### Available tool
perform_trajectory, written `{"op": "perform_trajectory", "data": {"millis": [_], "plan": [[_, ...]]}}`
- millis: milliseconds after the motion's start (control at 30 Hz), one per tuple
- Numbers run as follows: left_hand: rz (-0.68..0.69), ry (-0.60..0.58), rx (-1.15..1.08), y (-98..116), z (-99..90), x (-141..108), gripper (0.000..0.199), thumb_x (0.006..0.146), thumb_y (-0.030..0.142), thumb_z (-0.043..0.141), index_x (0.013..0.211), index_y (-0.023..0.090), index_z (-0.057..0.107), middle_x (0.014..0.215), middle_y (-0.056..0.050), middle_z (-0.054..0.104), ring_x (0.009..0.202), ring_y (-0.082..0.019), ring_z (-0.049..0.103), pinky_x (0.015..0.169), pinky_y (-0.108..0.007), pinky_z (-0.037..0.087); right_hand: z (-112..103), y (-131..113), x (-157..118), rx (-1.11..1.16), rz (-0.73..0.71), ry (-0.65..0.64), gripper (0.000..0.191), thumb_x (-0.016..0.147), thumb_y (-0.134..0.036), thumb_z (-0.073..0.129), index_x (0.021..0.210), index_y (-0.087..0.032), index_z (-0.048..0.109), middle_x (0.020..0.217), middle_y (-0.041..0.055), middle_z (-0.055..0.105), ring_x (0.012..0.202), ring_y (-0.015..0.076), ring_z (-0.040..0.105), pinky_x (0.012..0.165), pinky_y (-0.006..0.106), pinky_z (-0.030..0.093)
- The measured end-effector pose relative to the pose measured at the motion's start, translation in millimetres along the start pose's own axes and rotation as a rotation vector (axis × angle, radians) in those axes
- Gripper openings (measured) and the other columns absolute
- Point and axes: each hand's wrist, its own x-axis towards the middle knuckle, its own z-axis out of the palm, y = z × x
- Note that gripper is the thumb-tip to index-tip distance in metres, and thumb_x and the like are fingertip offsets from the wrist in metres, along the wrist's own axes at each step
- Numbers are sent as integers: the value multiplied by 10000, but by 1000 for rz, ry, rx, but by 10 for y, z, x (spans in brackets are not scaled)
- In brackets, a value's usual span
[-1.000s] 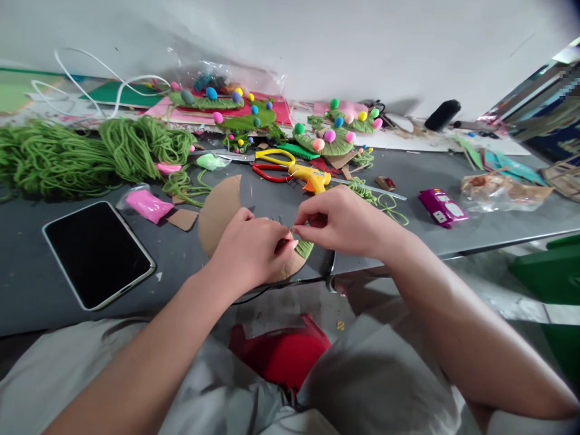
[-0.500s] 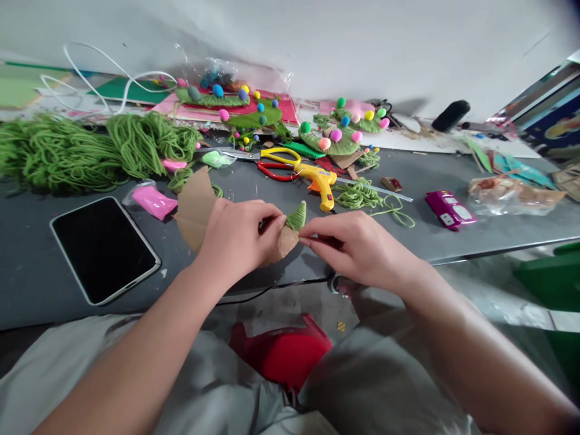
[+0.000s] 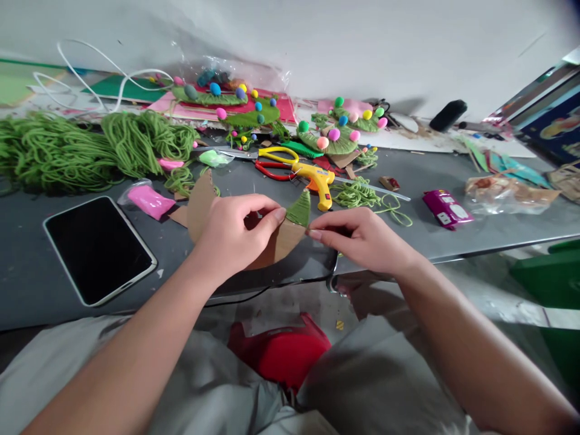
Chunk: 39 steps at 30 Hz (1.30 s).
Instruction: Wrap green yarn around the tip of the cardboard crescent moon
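Note:
My left hand (image 3: 238, 232) is closed on a crescent-shaped piece of brown cardboard (image 3: 287, 244), thumb on its near face. Green yarn (image 3: 299, 209) is wound in close turns round the cardboard's right tip. The other tip sticks up bare behind my left wrist. At the cardboard's right edge, just below the wound part, my right hand (image 3: 362, 238) pinches the yarn's strand between thumb and forefinger. The strand itself is barely visible there. A yellow glue gun (image 3: 319, 181) lies just beyond, beside scissors (image 3: 276, 162) with yellow and red handles.
Thick green yarn hanks (image 3: 54, 151) lie at the left, behind a black-screened tablet (image 3: 99, 248) and a pink packet (image 3: 149, 199). Yarn-covered shapes with coloured pom-poms (image 3: 333, 142) stand along the back. A purple packet (image 3: 446, 208) lies at the right; a red stool (image 3: 281, 356) is below.
The cardboard has turned so that more of its near face shows. My right fingertips have shifted slightly right along with its edge. Both hands keep their pinch.

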Motion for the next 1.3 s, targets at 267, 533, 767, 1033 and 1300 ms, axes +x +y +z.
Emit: {"op": "perform_trajectory", "data": {"millis": [267, 533, 767, 1033, 1300], "plan": [[81, -138, -115, 38, -12, -14, 211, 952, 357, 623, 846, 225, 748, 847, 3, 773, 745, -172, 662, 672, -300, 479, -43, 128, 140, 253, 13, -239, 188, 868, -275, 692, 929, -155, 823, 862, 15, 761, 778, 150, 632, 773, 262, 520], [232, -320, -59, 73, 16, -68, 225, 986, 298, 591, 818, 221, 719, 767, 32, 716, 695, -142, 610, 811, -368, 388, -88, 202, 261, 225, 44, -406, 158, 826, -224, 687, 866, -158, 825, 741, -15, 701, 673, 108, 556, 633, 232, 447], [296, -433, 32, 62, 102, -117, 189, 973, 302, 618, 827, 241, 720, 831, 38, 763, 755, -160, 670, 821, -398, 348, -152, 232, 416, 47, 1, -416, 238, 818, -411, 769, 907, -208, 857, 785, 17, 770, 712, 149, 601, 678, 281, 465], [175, -483, 85, 82, 207, -123, 266, 894, 338, 718, 926, 236, 475, 782, 42, 736, 688, -192, 625, 847, -414, 388, -200, 60, 491, -88, -17, -448, 208, 851, -284, 673, 896, -194, 855, 597, -35, 575, 553, 84, 385, 512, 249, 301], [150, -489, 149, 101, 265, -97, 370, 894, 371, 707, 919, 251, 357, 767, 17, 708, 707, -228, 634, 810, -417, 403, -75, -56, 474, -209, 13, -380, 171, 774, -217, 635, 678, -165, 766, 551, -20, 511, 549, 94, 362, 526, 282, 281]]}}
